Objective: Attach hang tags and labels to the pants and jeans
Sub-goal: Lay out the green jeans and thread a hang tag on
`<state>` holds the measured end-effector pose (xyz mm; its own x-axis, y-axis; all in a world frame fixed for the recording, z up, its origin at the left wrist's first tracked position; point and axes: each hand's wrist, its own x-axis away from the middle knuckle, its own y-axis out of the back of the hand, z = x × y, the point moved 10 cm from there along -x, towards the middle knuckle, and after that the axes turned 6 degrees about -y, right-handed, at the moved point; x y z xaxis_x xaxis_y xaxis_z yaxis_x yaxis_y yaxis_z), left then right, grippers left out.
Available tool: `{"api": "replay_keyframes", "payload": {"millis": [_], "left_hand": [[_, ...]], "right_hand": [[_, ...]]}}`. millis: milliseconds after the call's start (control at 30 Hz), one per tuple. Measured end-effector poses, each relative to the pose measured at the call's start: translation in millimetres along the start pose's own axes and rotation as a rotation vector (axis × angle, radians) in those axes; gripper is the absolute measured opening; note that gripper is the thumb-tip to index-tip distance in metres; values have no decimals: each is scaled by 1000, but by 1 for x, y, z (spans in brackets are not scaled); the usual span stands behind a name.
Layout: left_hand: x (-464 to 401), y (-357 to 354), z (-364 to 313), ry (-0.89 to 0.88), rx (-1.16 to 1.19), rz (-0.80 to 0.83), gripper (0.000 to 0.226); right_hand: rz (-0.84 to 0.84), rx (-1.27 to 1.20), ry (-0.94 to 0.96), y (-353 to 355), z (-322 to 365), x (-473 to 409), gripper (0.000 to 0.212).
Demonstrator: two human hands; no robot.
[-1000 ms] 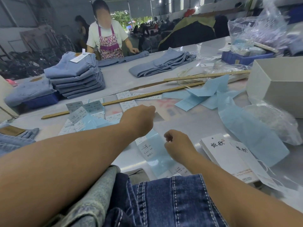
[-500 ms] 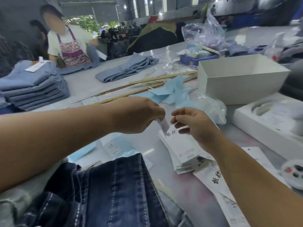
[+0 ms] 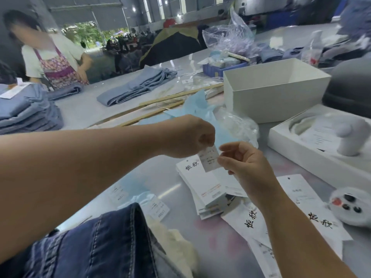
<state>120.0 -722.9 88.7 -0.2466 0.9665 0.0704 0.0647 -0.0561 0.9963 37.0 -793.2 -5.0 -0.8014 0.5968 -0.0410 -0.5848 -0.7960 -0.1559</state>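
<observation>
A small white printed label [image 3: 209, 160] hangs in the air above the table. My left hand [image 3: 186, 136] pinches its top edge from above. My right hand [image 3: 245, 163] pinches its right side with thumb and fingers. Directly below lies a stack of white hang tags [image 3: 202, 185] with black characters. More loose hang tags [image 3: 313, 215] lie spread under my right forearm. Dark blue jeans [image 3: 104, 243] lie at the near edge under my left arm. Small label stickers [image 3: 158, 206] rest on the table beside the jeans.
An open white box [image 3: 275, 91] stands behind, with a white moulded tray [image 3: 321, 137] to its right. Blue tissue sheets [image 3: 192, 111] and wooden rulers [image 3: 160, 109] lie mid-table. Folded light-blue jeans [image 3: 28, 111] are stacked far left. A person in an apron [image 3: 54, 63] stands opposite.
The view has swung right from the sticker sheets to the hang tag stack. Both hands rose from the table and now hold one small label between them.
</observation>
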Motion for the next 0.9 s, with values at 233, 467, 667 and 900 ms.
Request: {"api": "replay_keyframes", "payload": {"millis": [233,467,667,900], "left_hand": [[-8,-52,11,165,187,-15,36],[2,-100,9,164,96,167,65],[10,-129,0,62,-118,374,74],[20,-129,11,71,-172,478,78]], "right_hand": [[-124,-71,-7,21,-21,-8,25],[-152,-105,-38,34,-27,-9,31],[-197,-29,-78,37,-38,-11,19],[-184,121,-159,35,-53,-12,19]]}}
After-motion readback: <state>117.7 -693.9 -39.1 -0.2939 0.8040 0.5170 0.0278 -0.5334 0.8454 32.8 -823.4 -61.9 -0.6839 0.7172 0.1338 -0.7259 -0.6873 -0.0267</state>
